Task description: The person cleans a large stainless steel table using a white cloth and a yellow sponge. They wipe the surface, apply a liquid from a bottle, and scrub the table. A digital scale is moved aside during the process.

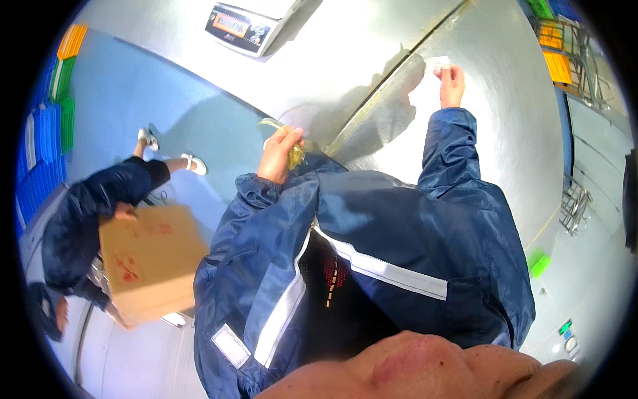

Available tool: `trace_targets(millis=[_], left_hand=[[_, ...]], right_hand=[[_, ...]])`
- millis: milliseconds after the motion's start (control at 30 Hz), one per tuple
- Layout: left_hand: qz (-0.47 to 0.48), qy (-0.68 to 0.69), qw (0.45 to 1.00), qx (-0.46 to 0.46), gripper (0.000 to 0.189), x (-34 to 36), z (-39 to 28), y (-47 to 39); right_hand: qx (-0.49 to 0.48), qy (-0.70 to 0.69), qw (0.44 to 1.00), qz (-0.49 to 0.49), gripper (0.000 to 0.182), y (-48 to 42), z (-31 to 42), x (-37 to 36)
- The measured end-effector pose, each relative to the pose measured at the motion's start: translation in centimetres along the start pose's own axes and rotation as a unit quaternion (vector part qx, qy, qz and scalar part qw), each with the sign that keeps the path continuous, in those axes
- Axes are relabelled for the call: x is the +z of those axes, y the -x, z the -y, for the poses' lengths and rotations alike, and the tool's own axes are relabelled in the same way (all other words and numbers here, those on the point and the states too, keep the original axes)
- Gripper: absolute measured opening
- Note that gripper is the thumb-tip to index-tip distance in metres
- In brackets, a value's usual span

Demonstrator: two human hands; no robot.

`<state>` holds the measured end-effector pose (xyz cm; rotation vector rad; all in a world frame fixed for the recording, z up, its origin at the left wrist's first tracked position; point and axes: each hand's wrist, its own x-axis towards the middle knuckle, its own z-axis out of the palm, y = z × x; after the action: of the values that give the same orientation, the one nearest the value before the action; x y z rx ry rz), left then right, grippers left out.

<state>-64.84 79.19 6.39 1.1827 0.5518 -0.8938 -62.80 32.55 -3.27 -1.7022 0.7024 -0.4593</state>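
Note:
My left hand [278,153] is closed around a crumpled, yellowish translucent strip [296,157] that looks like packing tape. One end of it curls out past the fingertips, over the near edge of the steel table [344,60]. Farther right, above the table's right section, my right hand [452,86] has its fingertips pinched together on a small pale piece [438,62]. Glare blurs that piece, so its material is unclear. A dark seam between two table sections runs diagonally between my hands.
A digital scale [239,29] stands on the table at the top. On the left, a person in dark clothing [94,199] carries a large cardboard box [154,259] close to my left side. Blue crates [42,134] are stacked at the far left. Metal racks [578,60] stand at the upper right.

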Motion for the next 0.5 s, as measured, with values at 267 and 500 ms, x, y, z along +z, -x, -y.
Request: trace_targets(millis=[267,500], left_hand=[[0.115,-0.133,0.984,0.036,0.042,6.3,-3.1,-0.2],[0.194,-0.137,0.970,0.045,0.021,11.2,-2.8,-1.5]], right_hand=[[-0.014,0.032,0.985,0.168,0.008,5.4,12.3,-2.3],[0.039,-0.002,0.957,0.288,0.011,18.4,14.9,6.4]])
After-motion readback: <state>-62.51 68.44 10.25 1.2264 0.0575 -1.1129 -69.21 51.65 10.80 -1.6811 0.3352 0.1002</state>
